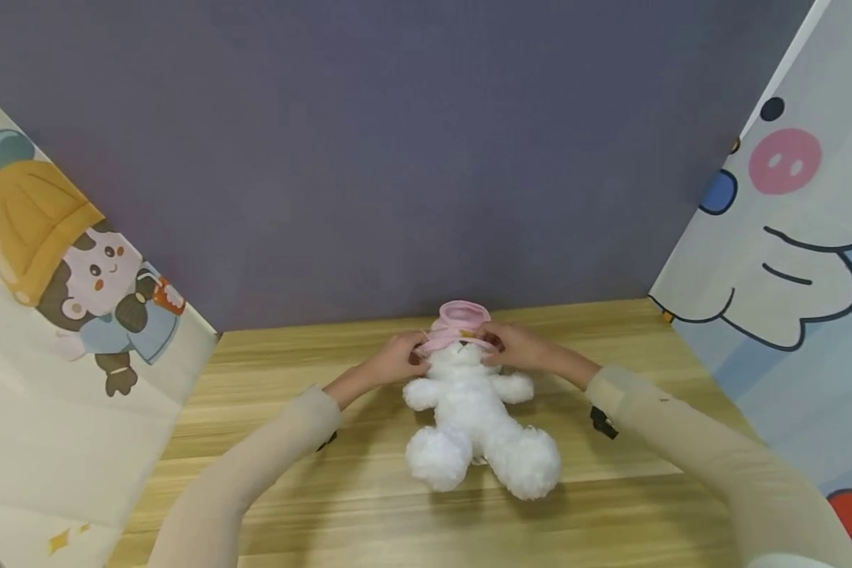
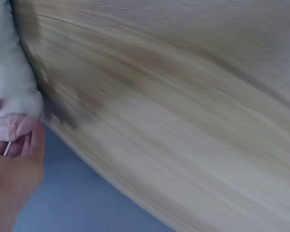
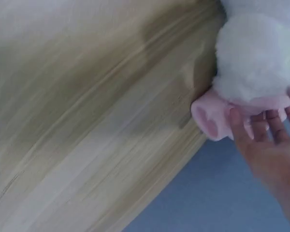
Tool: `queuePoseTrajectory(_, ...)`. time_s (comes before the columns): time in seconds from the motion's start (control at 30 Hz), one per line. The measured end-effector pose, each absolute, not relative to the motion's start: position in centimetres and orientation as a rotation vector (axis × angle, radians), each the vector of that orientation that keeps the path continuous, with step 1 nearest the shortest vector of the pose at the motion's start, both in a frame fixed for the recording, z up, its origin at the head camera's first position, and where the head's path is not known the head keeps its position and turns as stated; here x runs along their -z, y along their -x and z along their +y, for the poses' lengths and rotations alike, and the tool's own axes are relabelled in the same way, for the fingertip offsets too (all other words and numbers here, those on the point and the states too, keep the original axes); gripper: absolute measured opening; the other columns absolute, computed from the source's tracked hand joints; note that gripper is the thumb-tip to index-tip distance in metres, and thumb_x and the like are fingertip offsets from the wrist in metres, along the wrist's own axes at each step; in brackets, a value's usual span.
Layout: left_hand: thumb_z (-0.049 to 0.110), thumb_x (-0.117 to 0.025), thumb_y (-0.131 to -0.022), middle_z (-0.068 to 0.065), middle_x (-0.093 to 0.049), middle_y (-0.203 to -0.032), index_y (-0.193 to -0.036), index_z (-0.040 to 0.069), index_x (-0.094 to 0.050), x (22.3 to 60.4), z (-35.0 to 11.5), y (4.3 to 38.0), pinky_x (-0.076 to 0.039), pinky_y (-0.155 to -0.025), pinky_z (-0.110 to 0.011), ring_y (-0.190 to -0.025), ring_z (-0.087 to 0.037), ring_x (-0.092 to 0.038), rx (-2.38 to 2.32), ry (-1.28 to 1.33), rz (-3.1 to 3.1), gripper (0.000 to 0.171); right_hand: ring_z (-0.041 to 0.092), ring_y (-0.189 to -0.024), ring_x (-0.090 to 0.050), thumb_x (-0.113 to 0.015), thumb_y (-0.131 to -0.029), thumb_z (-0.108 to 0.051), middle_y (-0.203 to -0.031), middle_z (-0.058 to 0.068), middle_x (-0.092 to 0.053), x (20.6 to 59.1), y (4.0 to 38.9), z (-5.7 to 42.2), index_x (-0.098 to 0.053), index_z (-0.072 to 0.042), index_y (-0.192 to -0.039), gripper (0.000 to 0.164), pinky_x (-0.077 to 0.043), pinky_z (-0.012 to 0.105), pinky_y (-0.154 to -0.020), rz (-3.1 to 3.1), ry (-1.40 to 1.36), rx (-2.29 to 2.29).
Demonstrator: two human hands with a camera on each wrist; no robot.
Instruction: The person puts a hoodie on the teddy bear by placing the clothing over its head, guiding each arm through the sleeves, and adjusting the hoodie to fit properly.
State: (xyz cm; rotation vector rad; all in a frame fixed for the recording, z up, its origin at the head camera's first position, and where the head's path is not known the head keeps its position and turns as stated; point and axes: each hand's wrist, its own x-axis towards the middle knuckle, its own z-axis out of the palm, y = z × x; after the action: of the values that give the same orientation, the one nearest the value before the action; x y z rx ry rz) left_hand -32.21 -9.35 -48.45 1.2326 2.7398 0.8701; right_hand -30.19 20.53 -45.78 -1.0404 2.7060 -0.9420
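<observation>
A white plush toy lies on the table, head toward the back wall and legs toward me. On its head sits a pink hat, its brim low over the face. My left hand pinches the brim on the left side, fingers curled at its edge. At the opposite side my right hand holds the brim too. In the left wrist view, thumb and fingers of the left hand close round the pink fabric, where a thin light string hangs. The right wrist view shows the thumb against the hat.
The wood-grain table ends at a dark grey-blue wall just behind the hat. Printed panels stand on both sides, with a cartoon child at left and a pig-nosed figure at right.
</observation>
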Motion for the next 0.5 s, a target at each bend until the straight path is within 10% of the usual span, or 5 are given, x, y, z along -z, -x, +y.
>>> queuePoseTrajectory(0.13, 0.004, -0.079, -0.085, -0.019, -0.061, -0.133, -0.132, 0.0, -0.054, 49.5, -10.0, 32.7, -0.051, -0.101, -0.042, -0.12, -0.031, -0.061, -0.812, -1.191, 2.724, 0.053, 0.022, -0.095, -0.057, -0.085, -0.081, -0.002, -0.116, 0.011, -0.06, 46.1, 30.6, 21.5, -0.054, -0.005, -0.13, 0.058, -0.051, 0.037, -0.081, 2.699, 1.164, 0.793)
queuePoseTrajectory(0.27, 0.009, -0.079, -0.088, -0.016, -0.062, -0.135, -0.14, 0.003, -0.052, 50.3, -9.7, 33.0, -0.052, -0.099, -0.04, -0.118, -0.028, -0.062, -0.89, -1.101, 2.723, 0.059, 0.032, -0.117, -0.056, -0.084, -0.079, 0.002, -0.135, 0.021, -0.052, 46.8, 30.5, 21.9, -0.046, -0.001, -0.139, 0.071, -0.051, 0.047, -0.093, 2.736, 1.262, 0.739)
queuePoseTrajectory(0.5, 0.001, -0.074, -0.084, -0.003, -0.062, -0.086, -0.095, 0.006, -0.061, 51.3, -8.4, 32.9, -0.052, -0.07, -0.026, -0.08, -0.015, -0.061, -0.895, -1.291, 2.834, 0.017, 0.026, -0.1, -0.059, -0.076, -0.081, 0.007, -0.121, 0.018, -0.062, 49.1, 30.2, 22.1, -0.052, 0.001, -0.135, 0.059, -0.051, 0.041, -0.082, 2.895, 1.372, 0.873)
